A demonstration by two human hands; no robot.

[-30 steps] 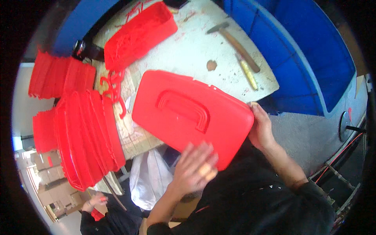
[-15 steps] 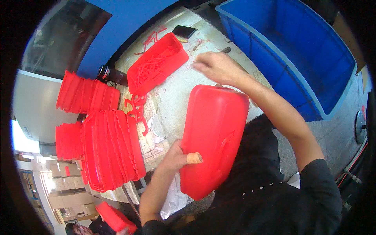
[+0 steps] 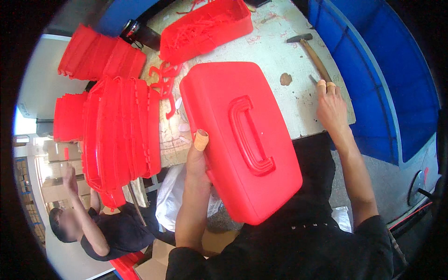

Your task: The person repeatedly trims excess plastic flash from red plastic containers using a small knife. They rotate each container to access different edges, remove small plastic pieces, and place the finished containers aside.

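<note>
My left hand [image 3: 198,161], with tan tape round its thumb, grips the left edge of a red plastic case [image 3: 219,121]. The case is tilted before my body, its moulded carrying handle [image 3: 252,135] facing up. Over the table's right side, my right hand [image 3: 332,107] has its taped fingers curled down by the end of a hammer's wooden handle [image 3: 315,58]. A thin grey metal tool [image 3: 313,79] pokes out beside those fingertips; most of it is hidden.
Stacked red plastic shells [image 3: 123,130] stand at the left. A red tray [image 3: 210,35] of plastic strips and a black bottle [image 3: 140,35] are at the back of the table [image 3: 275,107]. A large blue bin [image 3: 373,79] borders the right. Another person [image 3: 116,228] sits lower left.
My right hand has moved right and down from beyond the case to the hammer's handle end. The case has turned so its handle faces up. The view has shifted, bringing the hammer into sight.
</note>
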